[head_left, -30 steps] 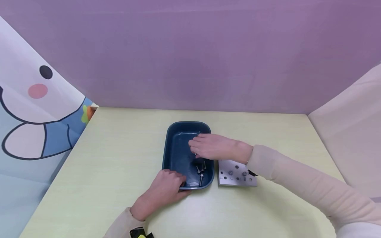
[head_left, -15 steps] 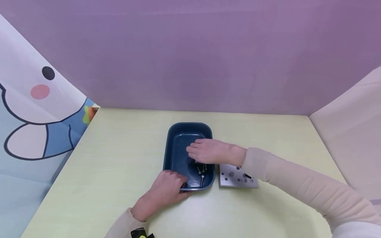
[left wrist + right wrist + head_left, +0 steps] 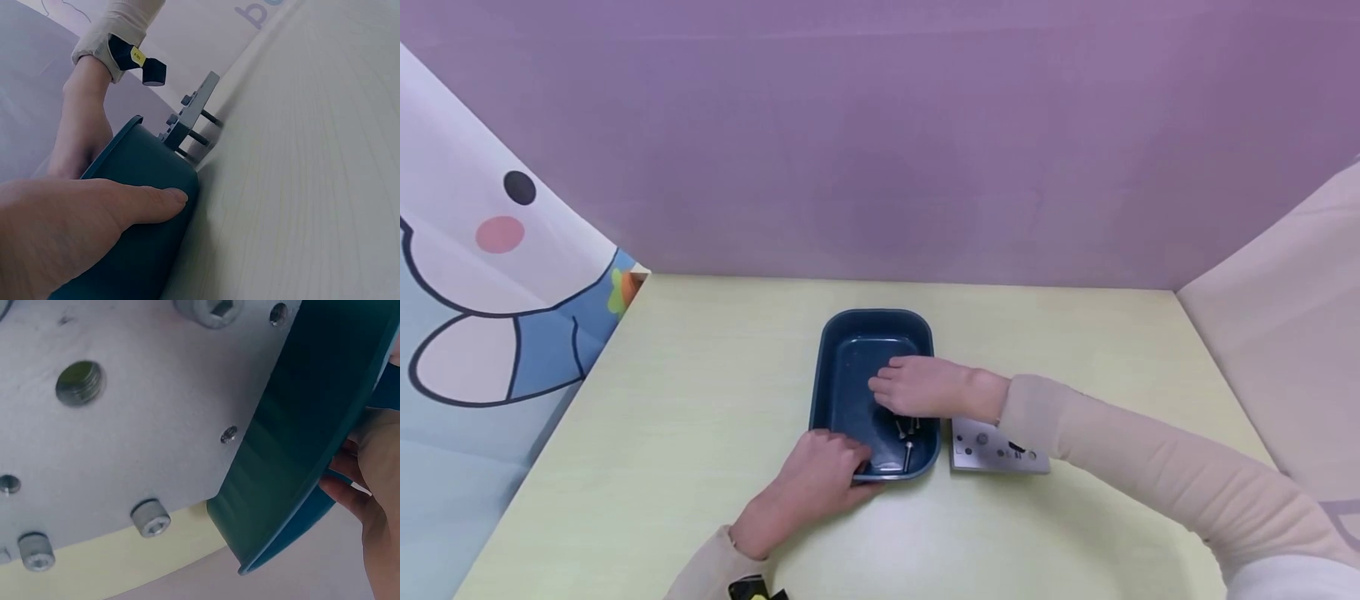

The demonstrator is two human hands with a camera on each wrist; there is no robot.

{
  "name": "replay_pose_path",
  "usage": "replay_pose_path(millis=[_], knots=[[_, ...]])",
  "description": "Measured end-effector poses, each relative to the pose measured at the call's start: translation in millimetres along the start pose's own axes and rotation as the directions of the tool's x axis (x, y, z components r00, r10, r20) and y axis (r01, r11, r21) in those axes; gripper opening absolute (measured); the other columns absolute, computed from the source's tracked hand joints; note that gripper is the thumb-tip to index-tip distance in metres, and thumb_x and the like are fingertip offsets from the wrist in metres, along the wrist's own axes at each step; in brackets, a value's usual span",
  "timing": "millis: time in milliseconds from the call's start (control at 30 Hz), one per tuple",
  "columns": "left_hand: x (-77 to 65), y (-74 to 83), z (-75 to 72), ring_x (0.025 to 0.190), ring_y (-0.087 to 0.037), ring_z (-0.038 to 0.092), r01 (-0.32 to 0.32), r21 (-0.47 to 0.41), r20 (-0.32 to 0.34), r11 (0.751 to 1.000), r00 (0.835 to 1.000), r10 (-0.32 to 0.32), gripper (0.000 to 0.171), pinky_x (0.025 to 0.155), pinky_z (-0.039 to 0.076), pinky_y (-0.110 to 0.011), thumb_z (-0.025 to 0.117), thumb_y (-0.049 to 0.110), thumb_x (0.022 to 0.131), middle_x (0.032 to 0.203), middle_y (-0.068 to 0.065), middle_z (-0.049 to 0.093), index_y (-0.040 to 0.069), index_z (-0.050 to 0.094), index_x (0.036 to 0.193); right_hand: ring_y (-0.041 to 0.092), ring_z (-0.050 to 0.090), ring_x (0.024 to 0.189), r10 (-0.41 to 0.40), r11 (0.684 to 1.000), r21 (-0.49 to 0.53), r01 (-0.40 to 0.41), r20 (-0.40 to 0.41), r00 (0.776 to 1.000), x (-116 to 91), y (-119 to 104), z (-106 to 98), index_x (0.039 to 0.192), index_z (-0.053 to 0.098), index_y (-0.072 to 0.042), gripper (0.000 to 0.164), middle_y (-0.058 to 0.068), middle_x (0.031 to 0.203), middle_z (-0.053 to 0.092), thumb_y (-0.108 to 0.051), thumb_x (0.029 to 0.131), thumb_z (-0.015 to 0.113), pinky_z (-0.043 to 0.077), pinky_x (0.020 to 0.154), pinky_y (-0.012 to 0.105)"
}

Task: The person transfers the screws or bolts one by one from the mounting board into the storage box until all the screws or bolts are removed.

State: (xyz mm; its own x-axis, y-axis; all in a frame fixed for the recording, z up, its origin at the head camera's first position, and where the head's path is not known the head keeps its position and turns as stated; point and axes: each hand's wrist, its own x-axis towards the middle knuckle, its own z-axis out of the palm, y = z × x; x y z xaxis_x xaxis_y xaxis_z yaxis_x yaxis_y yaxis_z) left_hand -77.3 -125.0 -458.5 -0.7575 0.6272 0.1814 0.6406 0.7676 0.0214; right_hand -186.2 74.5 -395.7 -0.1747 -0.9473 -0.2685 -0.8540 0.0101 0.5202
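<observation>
A deep blue-green tray (image 3: 842, 392) stands on the table with several hex-socket bolts (image 3: 908, 454) lying loose in its near right part. My left hand (image 3: 816, 471) grips its near left edge; in the left wrist view the thumb (image 3: 153, 203) lies along the outer wall. My right hand (image 3: 917, 387) reaches over the right rim into the tray, just beyond the visible bolts. Its fingers (image 3: 345, 464) dip behind the wall in the right wrist view, and I cannot tell whether they hold a bolt. Right of the tray sits a metal plate (image 3: 992, 458) with holes and bolts.
In the left wrist view the plate (image 3: 194, 106) has bolt shanks sticking out below it. My right forearm sleeve (image 3: 1120, 442) crosses above the plate. A purple partition (image 3: 910, 167) closes the back of the pale table (image 3: 715, 358).
My right hand has moved slightly toward the near end inside the tray, covering more of the bolts. My left hand keeps its grip on the tray.
</observation>
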Motion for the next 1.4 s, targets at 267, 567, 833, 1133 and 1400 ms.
replay_pose_path(millis=[267, 567, 833, 1133, 1400], knots=[[-0.5, 0.7, 0.1, 0.057, -0.009, 0.059, -0.005, -0.002, -0.011, 1.0, 1.0, 0.005, 0.041, 0.052, 0.038, -0.025, 0.077, 0.057, 0.085, 0.065, 0.011, 0.062, 0.023, 0.06, 0.069, 0.012, 0.062, 0.124, -0.004, 1.0, -0.015, 0.004, 0.012, 1.0, 1.6, -4.0, 0.8, 0.138, 0.065, -0.019, 0.032, -0.002, 0.14, 0.064, -0.025, 0.108, 0.056, 0.048, 0.104, 0.029], [-1.1, 1.2, -1.1, 0.056, -0.009, 0.058, 0.002, 0.005, 0.006, 1.0, 1.0, -0.002, 0.043, 0.053, 0.039, -0.026, 0.075, 0.059, 0.086, 0.065, 0.011, 0.062, 0.023, 0.059, 0.069, 0.012, 0.062, 0.123, -0.015, 1.0, -0.024, 0.015, 0.005, 1.0, 3.2, -6.6, 2.1, 0.138, 0.064, -0.018, 0.032, -0.002, 0.139, 0.065, -0.024, 0.108, 0.057, 0.049, 0.102, 0.029], [-1.7, 0.9, -0.8, 0.056, -0.008, 0.056, 0.007, -0.001, 0.014, 1.0, 1.0, -0.007, 0.042, 0.052, 0.038, -0.025, 0.076, 0.059, 0.085, 0.066, 0.011, 0.063, 0.023, 0.061, 0.07, 0.012, 0.061, 0.126, -0.016, 0.999, -0.032, 0.017, 0.011, 1.0, 2.7, -7.4, 1.6, 0.14, 0.064, -0.02, 0.033, -0.003, 0.142, 0.063, -0.025, 0.107, 0.057, 0.048, 0.103, 0.028], [-3.3, 0.1, 0.1, 0.056, -0.009, 0.058, -0.006, 0.02, -0.008, 1.0, 1.0, 0.006, 0.044, 0.051, 0.038, -0.026, 0.077, 0.06, 0.084, 0.065, 0.011, 0.063, 0.023, 0.059, 0.069, 0.012, 0.065, 0.116, 0.048, 0.998, 0.031, -0.047, -0.055, 0.997, -3.3, -2.0, 3.5, 0.128, 0.068, -0.019, 0.034, -0.003, 0.13, 0.068, -0.042, 0.108, 0.052, 0.05, 0.096, 0.029], [-3.8, 0.2, -2.6, 0.058, -0.009, 0.059, -0.01, 0.02, 0.006, 1.0, 1.0, 0.01, 0.041, 0.053, 0.04, -0.026, 0.076, 0.06, 0.084, 0.067, 0.01, 0.065, 0.023, 0.063, 0.072, 0.016, 0.066, 0.111, 0.132, 0.985, 0.125, -0.118, -0.109, 0.985, -14.2, 0.1, 9.6, 0.12, 0.07, -0.016, 0.038, -0.001, 0.122, 0.07, -0.047, 0.107, 0.052, 0.05, 0.097, 0.033]])
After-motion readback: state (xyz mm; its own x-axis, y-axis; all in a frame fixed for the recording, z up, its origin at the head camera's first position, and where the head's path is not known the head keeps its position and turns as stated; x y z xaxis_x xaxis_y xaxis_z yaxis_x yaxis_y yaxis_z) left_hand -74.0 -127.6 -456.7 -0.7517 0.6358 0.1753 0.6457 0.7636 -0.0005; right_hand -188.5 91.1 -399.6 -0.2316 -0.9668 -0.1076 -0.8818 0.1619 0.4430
